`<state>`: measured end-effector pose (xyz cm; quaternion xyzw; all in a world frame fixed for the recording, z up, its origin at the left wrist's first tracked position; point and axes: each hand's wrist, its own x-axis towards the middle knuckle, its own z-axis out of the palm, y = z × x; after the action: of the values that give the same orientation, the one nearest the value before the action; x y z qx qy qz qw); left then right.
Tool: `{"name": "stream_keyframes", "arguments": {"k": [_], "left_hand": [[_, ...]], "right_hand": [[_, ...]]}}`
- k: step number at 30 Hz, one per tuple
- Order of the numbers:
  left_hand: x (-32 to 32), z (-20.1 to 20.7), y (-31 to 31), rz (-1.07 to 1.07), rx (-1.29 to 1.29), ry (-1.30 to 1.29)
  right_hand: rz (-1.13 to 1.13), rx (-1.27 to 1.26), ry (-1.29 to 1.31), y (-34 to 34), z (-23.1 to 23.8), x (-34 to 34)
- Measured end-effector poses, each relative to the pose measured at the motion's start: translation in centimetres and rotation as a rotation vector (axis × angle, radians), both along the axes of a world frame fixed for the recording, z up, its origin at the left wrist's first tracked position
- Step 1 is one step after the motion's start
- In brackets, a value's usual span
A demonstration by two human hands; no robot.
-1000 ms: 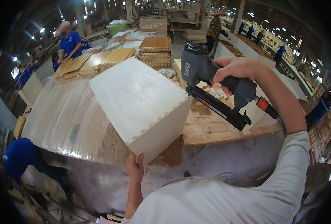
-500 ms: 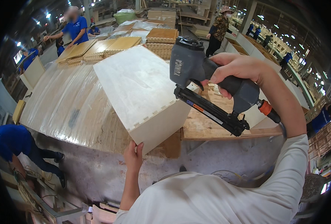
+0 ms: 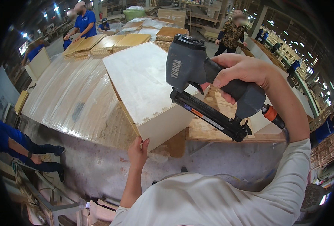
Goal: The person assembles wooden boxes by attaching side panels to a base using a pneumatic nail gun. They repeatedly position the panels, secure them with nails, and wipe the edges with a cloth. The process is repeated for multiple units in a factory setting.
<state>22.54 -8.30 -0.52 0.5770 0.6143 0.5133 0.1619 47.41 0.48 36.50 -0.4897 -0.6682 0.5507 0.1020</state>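
Observation:
A grey and black pneumatic stapler (image 3: 187, 66) is raised in my right hand (image 3: 240, 73), whose fingers wrap its grip. An orange hose fitting joins its rear end. Its black magazine slants down to the right, apart from the wood. Left of it a pale wooden box (image 3: 137, 79) stands tilted toward me, with jointed corners along its near top edge. My left hand (image 3: 138, 148) pinches the bottom near corner of the box, thumb on the front panel; the fingers behind are partly hidden.
Beneath the box is a plastic-wrapped stack (image 3: 69, 101). A wooden worktable (image 3: 212, 130) lies to the right. Piled panels (image 3: 133, 41) stand behind. A person in blue (image 3: 14, 137) is at the left, and one in a patterned shirt (image 3: 231, 34) stands at the back right.
The box has shifted slightly right and turned, so more of its left side edge shows. My left hand moved with it. The stapler dipped slightly left. The person at the left came closer.

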Motion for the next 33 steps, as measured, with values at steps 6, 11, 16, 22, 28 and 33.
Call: {"name": "stream_keyframes", "arguments": {"k": [6,11,16,22,28,33], "left_hand": [[0.5,0.9,-0.1,-0.021,0.010,0.001],[0.6,1.3,-0.2,-0.007,0.011,0.014],[0.7,1.3,-0.2,-0.007,0.000,0.026],[1.2,2.5,-0.4,-0.007,0.042,0.039],[1.4,3.0,-0.5,-0.001,0.056,0.027],[1.0,1.8,-0.4,-0.054,-0.031,-0.027]], "right_hand": [[0.072,-0.033,-0.071,0.7,0.0,-0.2],[0.076,0.015,-0.107,0.0,0.8,-1.4],[0.144,0.011,-0.049,-0.7,1.6,-2.9],[0.158,-0.031,0.023,-1.7,2.0,-5.2],[0.215,-0.076,-0.076,-1.4,2.1,-6.0],[0.182,-0.063,-0.019,-1.6,1.6,-4.2]]}}
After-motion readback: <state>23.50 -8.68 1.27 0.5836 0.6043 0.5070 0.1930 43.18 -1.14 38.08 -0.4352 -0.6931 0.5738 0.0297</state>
